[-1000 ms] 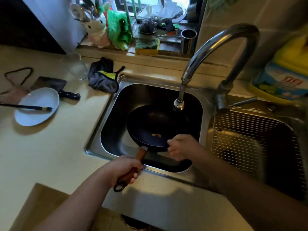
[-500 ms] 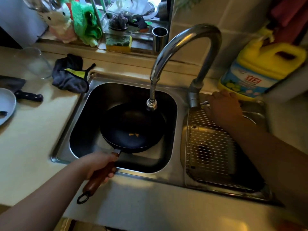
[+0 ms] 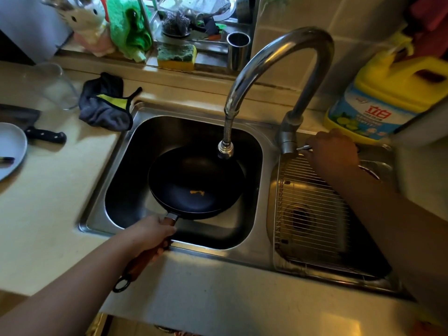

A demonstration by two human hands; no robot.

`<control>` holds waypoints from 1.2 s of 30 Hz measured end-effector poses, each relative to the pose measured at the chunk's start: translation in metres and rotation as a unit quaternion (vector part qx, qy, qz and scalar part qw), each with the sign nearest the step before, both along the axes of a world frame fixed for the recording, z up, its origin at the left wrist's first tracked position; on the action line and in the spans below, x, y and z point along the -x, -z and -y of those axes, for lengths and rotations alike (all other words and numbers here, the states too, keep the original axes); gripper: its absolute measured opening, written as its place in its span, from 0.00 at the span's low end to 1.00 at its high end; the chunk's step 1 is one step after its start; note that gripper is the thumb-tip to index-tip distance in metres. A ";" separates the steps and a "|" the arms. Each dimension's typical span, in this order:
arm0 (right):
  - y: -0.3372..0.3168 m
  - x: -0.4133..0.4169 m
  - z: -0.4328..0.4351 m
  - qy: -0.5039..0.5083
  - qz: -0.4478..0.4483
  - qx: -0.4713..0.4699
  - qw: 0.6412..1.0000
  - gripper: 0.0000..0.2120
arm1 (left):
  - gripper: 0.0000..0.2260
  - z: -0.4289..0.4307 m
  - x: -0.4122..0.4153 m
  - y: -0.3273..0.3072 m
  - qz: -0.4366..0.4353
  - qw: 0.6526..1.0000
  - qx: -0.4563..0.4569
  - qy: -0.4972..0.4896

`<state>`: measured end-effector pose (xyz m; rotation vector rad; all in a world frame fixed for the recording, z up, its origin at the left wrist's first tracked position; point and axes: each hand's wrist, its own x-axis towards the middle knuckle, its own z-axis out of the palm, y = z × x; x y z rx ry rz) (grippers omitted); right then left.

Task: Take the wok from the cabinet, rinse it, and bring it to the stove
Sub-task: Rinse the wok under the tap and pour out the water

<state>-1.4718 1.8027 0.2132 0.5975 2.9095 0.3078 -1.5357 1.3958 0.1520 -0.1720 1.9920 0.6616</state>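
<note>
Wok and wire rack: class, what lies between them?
In the head view, the steel divider of the sink lies between wok and rack.

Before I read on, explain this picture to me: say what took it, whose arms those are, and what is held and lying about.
There is no machine here. A camera worn on a person's head looks down at their own two bare arms over a kitchen sink.

The left hand grips the wooden handle of a black wok, which is held in the left basin under the tap. A small orange speck sits in the wok. No water can be seen running.

The right hand is at the tap's lever, beside the tap's base; I cannot tell how firmly it grips. Below it, a wire rack lies in the right basin.

On the counter: a dark cloth, a knife, a plate and a yellow jug. A sponge sits on the sill.
</note>
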 end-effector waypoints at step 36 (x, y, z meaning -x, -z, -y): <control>0.050 0.002 0.323 0.444 0.037 0.793 0.416 0.07 | 0.15 0.036 -0.053 -0.057 0.020 0.983 -0.158 -0.092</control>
